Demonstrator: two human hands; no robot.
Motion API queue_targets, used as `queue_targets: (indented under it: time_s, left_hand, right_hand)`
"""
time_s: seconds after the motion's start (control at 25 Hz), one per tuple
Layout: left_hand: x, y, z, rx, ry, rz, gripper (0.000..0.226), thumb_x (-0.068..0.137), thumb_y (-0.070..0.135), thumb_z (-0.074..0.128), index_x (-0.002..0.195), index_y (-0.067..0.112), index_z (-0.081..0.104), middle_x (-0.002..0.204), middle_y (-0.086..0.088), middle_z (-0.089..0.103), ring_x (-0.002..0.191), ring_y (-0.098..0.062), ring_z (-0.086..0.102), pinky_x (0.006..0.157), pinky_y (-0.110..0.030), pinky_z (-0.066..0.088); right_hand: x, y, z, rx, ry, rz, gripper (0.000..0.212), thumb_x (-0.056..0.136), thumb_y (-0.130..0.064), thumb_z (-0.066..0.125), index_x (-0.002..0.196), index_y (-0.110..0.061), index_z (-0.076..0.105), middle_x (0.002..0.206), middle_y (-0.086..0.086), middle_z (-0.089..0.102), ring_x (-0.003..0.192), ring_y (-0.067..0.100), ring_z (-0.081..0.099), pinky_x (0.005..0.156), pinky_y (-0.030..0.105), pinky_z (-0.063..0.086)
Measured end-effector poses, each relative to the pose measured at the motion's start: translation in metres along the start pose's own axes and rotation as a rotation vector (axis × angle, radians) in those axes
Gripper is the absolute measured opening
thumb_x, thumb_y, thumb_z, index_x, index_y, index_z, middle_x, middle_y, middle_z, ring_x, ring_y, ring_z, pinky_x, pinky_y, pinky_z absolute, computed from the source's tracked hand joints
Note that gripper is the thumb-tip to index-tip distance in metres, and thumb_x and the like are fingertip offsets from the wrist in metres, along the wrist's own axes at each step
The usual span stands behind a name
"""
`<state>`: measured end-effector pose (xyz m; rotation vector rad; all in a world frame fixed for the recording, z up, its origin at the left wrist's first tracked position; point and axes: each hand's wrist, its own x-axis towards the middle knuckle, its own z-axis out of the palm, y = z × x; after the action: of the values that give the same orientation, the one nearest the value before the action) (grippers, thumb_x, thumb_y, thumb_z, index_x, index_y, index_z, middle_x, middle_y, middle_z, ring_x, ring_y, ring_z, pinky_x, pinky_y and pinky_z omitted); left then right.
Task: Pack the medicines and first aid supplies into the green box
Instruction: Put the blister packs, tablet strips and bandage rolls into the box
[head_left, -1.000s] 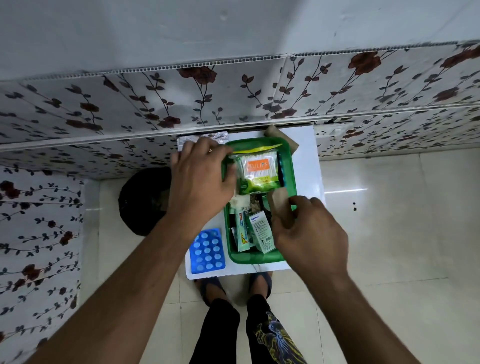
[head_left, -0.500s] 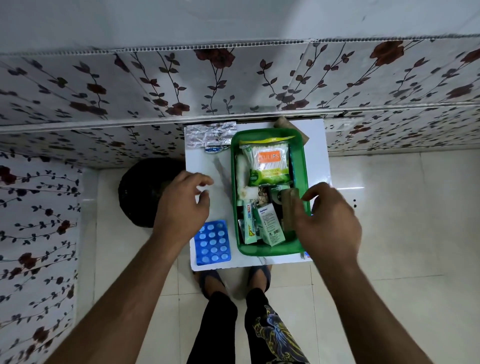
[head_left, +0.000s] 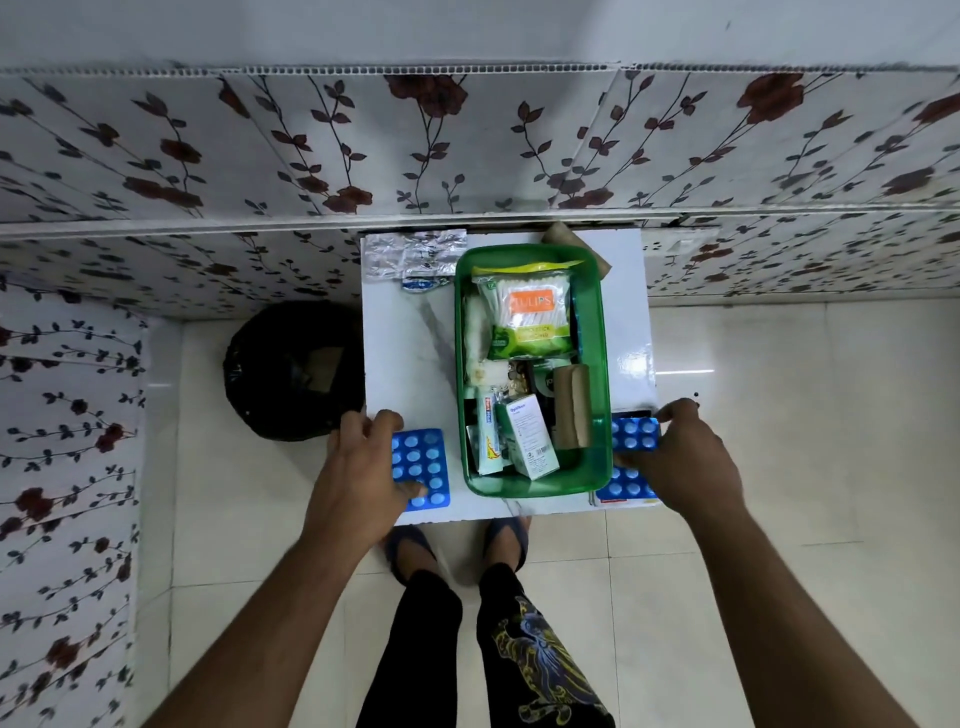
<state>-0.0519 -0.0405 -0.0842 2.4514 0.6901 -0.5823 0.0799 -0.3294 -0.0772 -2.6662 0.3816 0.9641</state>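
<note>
The green box (head_left: 532, 483) sits in the middle of the small white table (head_left: 410, 364), already crowded with a bag of cotton swabs (head_left: 524, 312), a brown roll (head_left: 570, 405), a tube and small cartons. Both hands are at the table's near edge. The left hand (head_left: 363, 467) is curled onto a blue pill strip (head_left: 421, 467) lying flat beside the box, fingers on it; whether it is lifted yet I cannot tell. The right hand (head_left: 680, 457) pinches a second blue strip (head_left: 634, 434) clear of the table, with another blue strip (head_left: 623, 488) still lying beneath it at the corner. The risks are plain — the strips are thin and slick, so a flat one may slide off the near edge instead of lifting, and a raised one could snag the box rim or nudge the corner strip to the floor. Silver foil strips (head_left: 410, 254) at the far edge remain unpacked, and the box has little room left, so things may pile up and spill over.
</note>
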Motion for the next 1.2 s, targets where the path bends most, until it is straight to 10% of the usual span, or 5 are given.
queue_targets:
  time_s: [0.2, 0.52, 0.68, 0.96, 1.2]
  left_hand:
    - [0.003, -0.006, -0.008, -0.083, 0.035, 0.019, 0.016, 0.082, 0.009, 0.069, 0.093, 0.019, 0.063, 0.095, 0.002, 0.045, 0.074, -0.008, 0.053, 0.063, -0.026, 0.041]
    - [0.001, 0.049, -0.108, -0.573, 0.162, 0.048, 0.045, 0.083, 0.002, 0.068, 0.087, 0.047, 0.066, 0.083, 0.019, 0.069, 0.078, 0.001, 0.064, 0.070, -0.021, 0.051]
    - [0.009, 0.114, -0.088, -0.196, 0.046, 0.272, 0.032, 0.087, 0.010, 0.064, 0.112, 0.030, 0.065, 0.084, 0.010, 0.063, 0.078, -0.014, 0.058, 0.073, -0.030, 0.046]
    - [0.024, 0.113, -0.037, 0.465, 0.112, 0.499, 0.026, 0.073, 0.020, 0.075, 0.096, 0.026, 0.066, 0.081, 0.003, 0.064, 0.092, -0.025, 0.052, 0.082, -0.041, 0.023]
    - [0.022, 0.102, -0.046, 0.452, 0.182, 0.576, 0.034, 0.066, 0.010, 0.073, 0.098, 0.023, 0.073, 0.090, 0.004, 0.068, 0.097, -0.025, 0.056, 0.098, -0.048, 0.027]
  right_hand:
    - [0.002, 0.008, 0.001, 0.091, 0.053, 0.000, 0.046, 0.071, -0.032, 0.080, 0.103, -0.021, 0.049, 0.086, 0.000, 0.065, 0.079, 0.025, 0.060, 0.063, 0.033, 0.042]
    - [0.001, 0.022, -0.023, 0.436, -0.012, 0.006, 0.020, 0.078, -0.014, 0.078, 0.087, -0.012, 0.060, 0.078, 0.007, 0.067, 0.074, 0.029, 0.063, 0.064, 0.033, 0.045]
    - [-0.004, 0.023, -0.038, 0.535, 0.029, 0.020, 0.021, 0.078, -0.013, 0.078, 0.084, -0.019, 0.059, 0.080, 0.004, 0.070, 0.074, 0.025, 0.064, 0.070, 0.036, 0.047]
    - [-0.007, 0.016, -0.056, 0.639, 0.071, 0.001, 0.025, 0.080, -0.014, 0.077, 0.100, -0.012, 0.062, 0.087, 0.005, 0.073, 0.075, 0.020, 0.068, 0.059, 0.029, 0.043]
    - [-0.043, -0.028, -0.076, 0.790, 0.116, -0.177, 0.011, 0.089, -0.015, 0.068, 0.094, -0.024, 0.066, 0.077, -0.010, 0.071, 0.056, -0.009, 0.063, 0.045, 0.009, 0.042]
